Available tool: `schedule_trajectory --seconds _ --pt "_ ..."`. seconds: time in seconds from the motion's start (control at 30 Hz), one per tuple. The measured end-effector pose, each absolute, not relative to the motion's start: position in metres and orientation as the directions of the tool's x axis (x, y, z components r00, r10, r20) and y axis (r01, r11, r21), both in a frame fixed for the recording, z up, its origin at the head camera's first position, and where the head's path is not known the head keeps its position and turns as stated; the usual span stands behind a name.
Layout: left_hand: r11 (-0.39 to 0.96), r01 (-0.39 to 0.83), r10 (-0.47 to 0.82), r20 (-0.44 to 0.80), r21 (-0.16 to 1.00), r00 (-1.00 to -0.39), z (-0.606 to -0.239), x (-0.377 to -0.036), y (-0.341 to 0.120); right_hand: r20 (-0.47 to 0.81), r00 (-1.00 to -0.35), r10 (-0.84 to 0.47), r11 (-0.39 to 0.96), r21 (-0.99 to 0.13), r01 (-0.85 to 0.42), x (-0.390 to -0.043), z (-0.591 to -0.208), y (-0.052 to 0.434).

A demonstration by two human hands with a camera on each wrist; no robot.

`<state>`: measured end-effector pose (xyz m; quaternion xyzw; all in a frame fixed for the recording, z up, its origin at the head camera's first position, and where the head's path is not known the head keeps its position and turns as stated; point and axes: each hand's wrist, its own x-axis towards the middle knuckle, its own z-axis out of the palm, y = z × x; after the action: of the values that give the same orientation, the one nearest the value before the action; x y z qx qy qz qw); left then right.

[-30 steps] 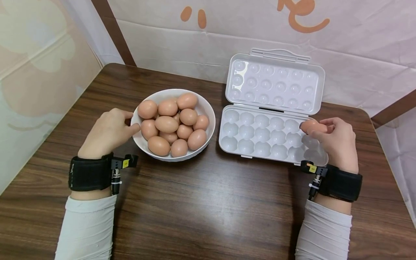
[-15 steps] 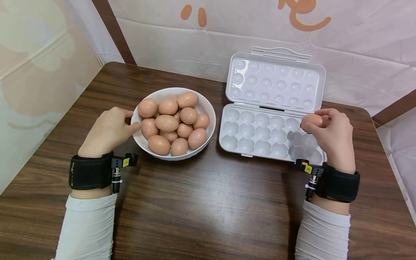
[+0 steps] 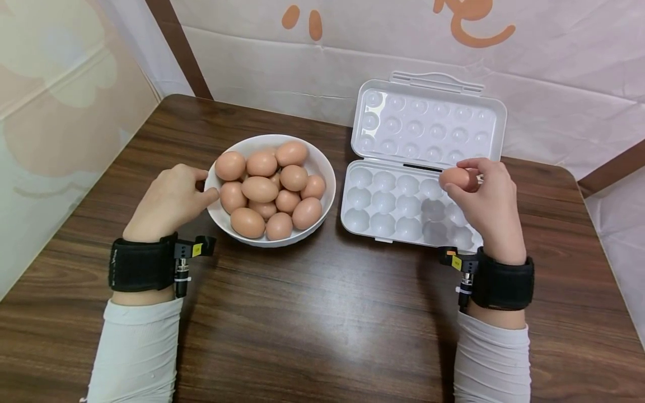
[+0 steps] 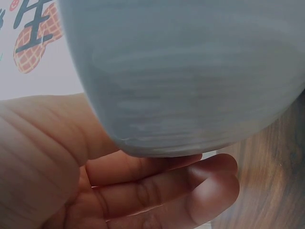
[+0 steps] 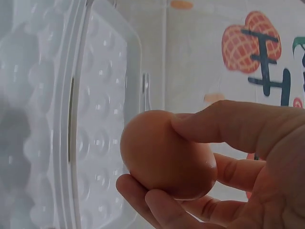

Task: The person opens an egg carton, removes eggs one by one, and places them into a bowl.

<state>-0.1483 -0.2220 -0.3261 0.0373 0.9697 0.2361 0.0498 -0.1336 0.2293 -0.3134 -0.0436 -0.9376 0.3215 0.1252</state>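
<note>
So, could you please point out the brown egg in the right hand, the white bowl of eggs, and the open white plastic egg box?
brown egg (image 3: 454,178), head view, its exposed shell.
white bowl (image 3: 322,168), head view, right rim.
white plastic egg box (image 3: 428,126), head view, open lid.

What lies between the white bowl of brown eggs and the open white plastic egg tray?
Only a bare strip of dark wooden table, as the head view shows. The white bowl of brown eggs and the open white plastic egg tray stand apart.
</note>
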Motion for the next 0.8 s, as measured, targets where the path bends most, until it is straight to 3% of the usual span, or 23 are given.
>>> schedule_trajectory --seconds 0.43,0.8 --pt "0.886 0.043 0.095 -0.09 0.461 -0.991 -0.326 -0.148 -0.222 0.191 -0.978 0.09 0.789 -0.613 -0.047 -0.136 -0.3 0.189" --pt "0.89 0.069 0.115 -0.077 0.45 -0.99 -0.327 -0.15 -0.223 0.239 -0.966 -0.098 0.676 -0.696 -0.241 -0.145 -0.277 0.151"
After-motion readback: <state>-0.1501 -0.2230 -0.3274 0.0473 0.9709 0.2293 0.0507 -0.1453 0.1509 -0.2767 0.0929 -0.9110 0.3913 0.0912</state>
